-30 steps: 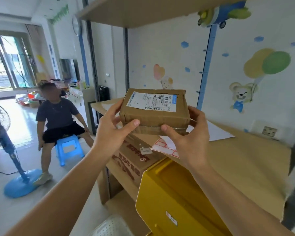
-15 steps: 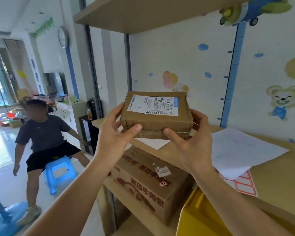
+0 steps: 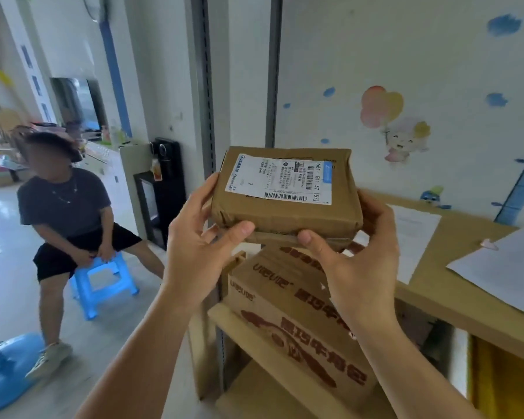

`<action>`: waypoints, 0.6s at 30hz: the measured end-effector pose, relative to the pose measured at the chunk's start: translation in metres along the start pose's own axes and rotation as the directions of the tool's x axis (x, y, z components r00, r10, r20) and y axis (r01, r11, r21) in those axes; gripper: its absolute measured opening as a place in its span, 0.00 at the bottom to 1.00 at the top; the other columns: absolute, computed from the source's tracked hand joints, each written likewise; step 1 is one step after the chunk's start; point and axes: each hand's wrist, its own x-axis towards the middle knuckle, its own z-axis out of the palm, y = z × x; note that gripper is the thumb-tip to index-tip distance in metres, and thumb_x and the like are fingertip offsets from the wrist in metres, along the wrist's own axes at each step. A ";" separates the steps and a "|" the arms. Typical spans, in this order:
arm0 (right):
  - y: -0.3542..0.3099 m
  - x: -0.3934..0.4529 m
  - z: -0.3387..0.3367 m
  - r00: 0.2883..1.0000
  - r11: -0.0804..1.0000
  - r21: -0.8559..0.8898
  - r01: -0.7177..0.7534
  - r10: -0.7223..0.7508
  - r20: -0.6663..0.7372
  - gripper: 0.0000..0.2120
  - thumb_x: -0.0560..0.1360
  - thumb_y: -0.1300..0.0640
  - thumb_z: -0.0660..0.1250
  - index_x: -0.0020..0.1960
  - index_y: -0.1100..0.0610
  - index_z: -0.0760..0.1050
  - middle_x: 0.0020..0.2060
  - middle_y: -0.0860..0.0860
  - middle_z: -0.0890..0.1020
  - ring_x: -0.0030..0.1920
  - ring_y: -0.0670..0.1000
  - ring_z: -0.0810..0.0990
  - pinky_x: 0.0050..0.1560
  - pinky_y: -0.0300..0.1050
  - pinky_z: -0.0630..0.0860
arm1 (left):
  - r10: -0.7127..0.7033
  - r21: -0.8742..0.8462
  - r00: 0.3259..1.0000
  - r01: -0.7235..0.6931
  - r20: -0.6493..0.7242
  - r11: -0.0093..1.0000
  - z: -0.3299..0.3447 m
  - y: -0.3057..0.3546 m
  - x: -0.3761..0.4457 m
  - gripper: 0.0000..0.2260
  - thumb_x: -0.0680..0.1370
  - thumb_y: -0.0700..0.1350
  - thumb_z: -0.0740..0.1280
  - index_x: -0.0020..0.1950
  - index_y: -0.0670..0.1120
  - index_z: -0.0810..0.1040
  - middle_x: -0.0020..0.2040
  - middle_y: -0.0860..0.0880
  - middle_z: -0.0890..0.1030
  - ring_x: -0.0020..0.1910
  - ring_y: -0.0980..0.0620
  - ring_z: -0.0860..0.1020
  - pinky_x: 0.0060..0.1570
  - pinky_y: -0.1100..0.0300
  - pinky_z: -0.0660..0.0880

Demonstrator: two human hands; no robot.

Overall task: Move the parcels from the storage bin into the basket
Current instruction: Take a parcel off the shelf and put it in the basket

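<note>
A small cardboard parcel (image 3: 286,195) is gripped at both ends, thumbs under its near edge, by the left hand (image 3: 194,246) and right hand (image 3: 360,255), and is held in the air above a printed carton (image 3: 288,316) on the shelf (image 3: 454,294). No basket is seen; delivery is judged still outstanding.

parcel (image 3: 286,193) above carton (image 3: 294,316), papers (image 3: 496,267) right

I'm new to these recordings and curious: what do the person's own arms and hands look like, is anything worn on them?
Both forearms are bare as far as the picture shows; no sleeves reach into view. The left hand and right hand wear no gloves, and I see no rings, watch or wristband. Fingernails look short and plain.
</note>
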 end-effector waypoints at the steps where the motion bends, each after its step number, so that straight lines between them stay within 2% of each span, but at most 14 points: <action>1: 0.007 -0.004 0.008 1.000 1.000 0.021 0.016 -0.016 0.007 0.40 0.64 0.54 0.84 0.71 0.49 0.69 0.63 0.40 0.77 0.65 0.41 0.76 0.65 0.53 0.78 | 0.027 0.015 0.999 -0.027 -0.037 1.000 -0.005 -0.010 -0.005 0.32 0.71 0.47 0.79 0.71 0.60 0.69 0.65 0.56 0.81 0.65 0.53 0.79 0.57 0.54 0.82; 4: 0.035 -0.028 0.031 0.996 0.995 0.075 0.066 -0.069 0.048 0.40 0.66 0.55 0.83 0.73 0.50 0.68 0.65 0.40 0.76 0.67 0.40 0.74 0.67 0.50 0.77 | 0.088 0.004 0.985 -0.088 -0.148 0.996 -0.019 -0.048 -0.033 0.33 0.72 0.46 0.74 0.75 0.52 0.67 0.66 0.51 0.81 0.66 0.50 0.79 0.56 0.55 0.82; 6: 0.062 -0.054 0.044 0.992 0.991 0.105 0.089 -0.097 0.077 0.41 0.66 0.54 0.82 0.74 0.51 0.66 0.66 0.41 0.76 0.68 0.40 0.74 0.67 0.48 0.77 | 0.114 0.025 0.975 -0.111 -0.191 0.994 -0.029 -0.077 -0.060 0.36 0.73 0.42 0.76 0.78 0.44 0.65 0.67 0.51 0.80 0.67 0.54 0.78 0.59 0.62 0.79; 7: 0.077 -0.068 0.049 0.990 0.988 0.116 0.099 -0.109 0.085 0.42 0.67 0.54 0.82 0.75 0.51 0.66 0.67 0.41 0.75 0.69 0.41 0.74 0.67 0.47 0.77 | 0.126 0.039 0.972 -0.121 -0.200 0.992 -0.034 -0.093 -0.074 0.37 0.73 0.41 0.76 0.78 0.41 0.63 0.66 0.54 0.80 0.67 0.57 0.78 0.59 0.65 0.77; 10: 0.128 -0.111 0.061 0.985 0.985 0.110 0.134 -0.145 0.094 0.42 0.66 0.53 0.81 0.75 0.53 0.66 0.67 0.45 0.75 0.68 0.44 0.74 0.66 0.47 0.76 | 0.161 0.092 0.969 -0.145 -0.189 0.985 -0.044 -0.141 -0.117 0.34 0.73 0.40 0.69 0.78 0.40 0.62 0.62 0.66 0.81 0.65 0.63 0.77 0.58 0.71 0.75; 13: 0.182 -0.150 0.066 0.988 0.985 0.117 0.124 -0.133 0.074 0.41 0.66 0.57 0.82 0.74 0.53 0.67 0.67 0.47 0.75 0.68 0.44 0.74 0.62 0.33 0.75 | 0.164 0.116 0.969 -0.144 -0.183 0.983 -0.047 -0.190 -0.157 0.34 0.73 0.39 0.68 0.78 0.42 0.61 0.63 0.66 0.80 0.67 0.61 0.76 0.60 0.69 0.75; 14: 0.201 -0.161 0.067 0.988 0.986 0.119 0.118 -0.128 0.081 0.42 0.66 0.57 0.82 0.75 0.53 0.66 0.67 0.47 0.75 0.68 0.44 0.74 0.63 0.34 0.75 | 0.165 0.129 0.969 -0.143 -0.185 0.981 -0.048 -0.208 -0.169 0.34 0.73 0.39 0.68 0.78 0.43 0.62 0.64 0.66 0.80 0.67 0.60 0.77 0.61 0.67 0.76; 16: 0.241 -0.182 0.069 0.986 0.984 0.137 0.111 -0.126 0.108 0.43 0.67 0.54 0.82 0.76 0.51 0.65 0.68 0.45 0.74 0.70 0.47 0.74 0.67 0.49 0.76 | 0.183 0.142 0.966 -0.158 -0.184 0.977 -0.045 -0.238 -0.194 0.34 0.72 0.39 0.70 0.78 0.45 0.62 0.63 0.66 0.80 0.67 0.59 0.77 0.61 0.64 0.77; 18: 0.279 -0.202 0.070 0.984 0.981 0.157 0.117 -0.136 0.114 0.44 0.66 0.51 0.81 0.76 0.51 0.64 0.69 0.46 0.75 0.70 0.49 0.75 0.67 0.57 0.76 | 0.201 0.176 0.957 -0.166 -0.210 0.970 -0.042 -0.267 -0.219 0.35 0.72 0.40 0.71 0.77 0.45 0.63 0.62 0.67 0.80 0.65 0.62 0.78 0.59 0.67 0.77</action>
